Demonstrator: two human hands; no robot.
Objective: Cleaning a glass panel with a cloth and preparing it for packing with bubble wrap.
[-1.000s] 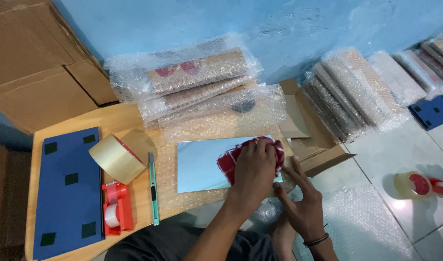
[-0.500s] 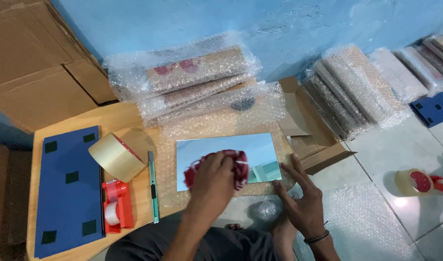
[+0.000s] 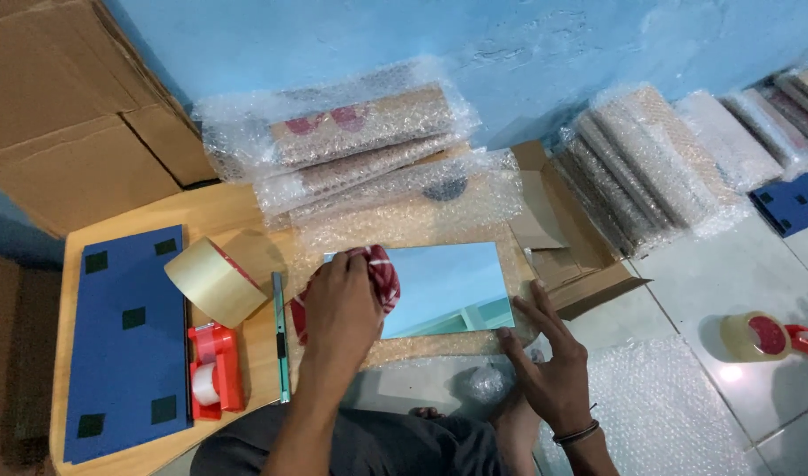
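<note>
A mirror (image 3: 443, 286) lies flat on a sheet of bubble wrap (image 3: 421, 216) on the low wooden desk (image 3: 170, 216). The left hand (image 3: 338, 308) is closed around a red-and-white cloth (image 3: 382, 269) and presses it onto the mirror's left end, covering that edge. The right hand (image 3: 549, 370) is open, fingers spread, holding nothing; its fingertips touch the mirror's lower right corner and the wrap beneath it.

Just left of the mirror a green pen (image 3: 280, 339) lies along the desk. Left of the pen sit a big roll of tan tape (image 3: 214, 282) and, below it, a red tape dispenser (image 3: 214, 375). Further left, a blue board (image 3: 126, 344) with dark square pads lies at the desk's left end. Behind the mirror, against the blue wall, is a stack of bubble-wrapped packs (image 3: 351, 137). Right of the mirror an opened cardboard box (image 3: 562, 238) lies on the floor, with more wrapped packs (image 3: 651, 159) leaning in a row beyond it. Well to the right of the mirror, a second tape roll (image 3: 756, 335) rests on the tiles.
</note>
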